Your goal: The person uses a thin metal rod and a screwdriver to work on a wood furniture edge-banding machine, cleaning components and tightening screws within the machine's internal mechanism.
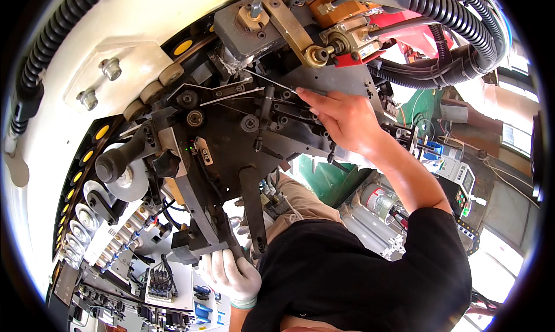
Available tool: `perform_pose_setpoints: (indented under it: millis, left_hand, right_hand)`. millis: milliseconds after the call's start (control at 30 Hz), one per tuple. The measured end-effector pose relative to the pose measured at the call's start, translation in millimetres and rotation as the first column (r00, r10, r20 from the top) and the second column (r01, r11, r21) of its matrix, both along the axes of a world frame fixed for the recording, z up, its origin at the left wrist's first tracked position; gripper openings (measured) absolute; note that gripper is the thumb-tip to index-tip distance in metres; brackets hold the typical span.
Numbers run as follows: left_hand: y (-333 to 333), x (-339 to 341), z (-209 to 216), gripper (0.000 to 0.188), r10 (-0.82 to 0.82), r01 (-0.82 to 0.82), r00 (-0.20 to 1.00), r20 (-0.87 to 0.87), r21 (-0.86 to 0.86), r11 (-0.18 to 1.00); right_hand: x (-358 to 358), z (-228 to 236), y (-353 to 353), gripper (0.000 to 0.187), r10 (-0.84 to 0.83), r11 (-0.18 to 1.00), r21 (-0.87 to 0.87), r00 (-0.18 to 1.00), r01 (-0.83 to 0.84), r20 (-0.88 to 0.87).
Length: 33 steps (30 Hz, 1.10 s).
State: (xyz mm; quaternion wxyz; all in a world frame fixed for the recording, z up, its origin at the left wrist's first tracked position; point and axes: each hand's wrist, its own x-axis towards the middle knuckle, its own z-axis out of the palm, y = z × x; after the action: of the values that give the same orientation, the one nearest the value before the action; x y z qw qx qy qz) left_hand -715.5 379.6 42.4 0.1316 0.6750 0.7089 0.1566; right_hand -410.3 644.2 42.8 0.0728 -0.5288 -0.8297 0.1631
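My bare right hand [344, 118] reaches across the upper middle of the machine. Its thumb and index finger close on the near end of a thin metal rod [269, 79]. That rod slants up and left, toward a spot under a grey metal block [245, 34]; its far tip is hard to make out. Below it is a dark machine plate [222, 138] with rollers and a black clamp post [267, 104]. At the lower middle, my left hand [234, 277], in a white glove, curls its fingers against a black metal block [193, 245] on the machine frame.
Corrugated black hoses [445, 17] arch over the upper right. A black knob handle [118, 161] and several pale discs [87, 216] line the left side. Blue air fittings [202, 312] sit at the lower left. A control box [459, 176] stands at the right.
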Motion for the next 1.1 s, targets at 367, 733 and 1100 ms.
perform_pose_setpoints:
  millis: [367,733,1100]
  left_hand:
    - [0.3,-0.5,-0.8,0.036,0.001,-0.001,1.0,0.002,0.006,1.0]
    - [6.2,1.0,2.2,0.032,-0.009,0.009,1.0,-0.02,0.023,1.0]
    - [5.7,1.8,2.5,0.032,-0.006,0.008,0.999,-0.04,0.037,0.999]
  right_hand:
    - [4.0,0.4,3.6,0.051,-0.01,0.998,-0.07,0.997,0.005,-0.071]
    - [-3.3,7.3,-2.3,0.054,-0.086,0.99,-0.122,0.993,0.076,-0.076]
    - [-5.2,6.3,-2.4,0.056,-0.043,0.996,-0.075,0.997,0.048,0.064]
